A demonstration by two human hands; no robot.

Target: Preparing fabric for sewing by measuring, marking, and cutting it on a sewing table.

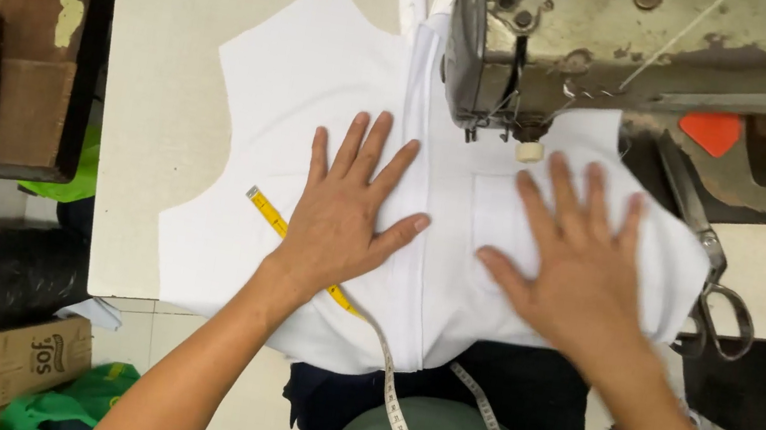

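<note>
Both hands flat, fingers spread, gripping nothing: left hand (343, 214) and right hand (573, 264) pin white fabric (321, 85) smooth at desk (156, 110) front edge, under sewing machine (630, 50) needle

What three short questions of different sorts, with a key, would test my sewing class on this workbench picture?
1. True or false: both hands lie flat with fingers spread on the white fabric.
2. Which thing lies on the table beside the right hand? A) the scissors B) a steam iron C) a spool rack
3. Fill in: a yellow ______ runs under the left hand and hangs down over the table edge.

Key:
1. True. Both palms press the fabric in front of the sewing machine.
2. A. The scissors lie to the right of the fabric.
3. Measuring tape.
</note>
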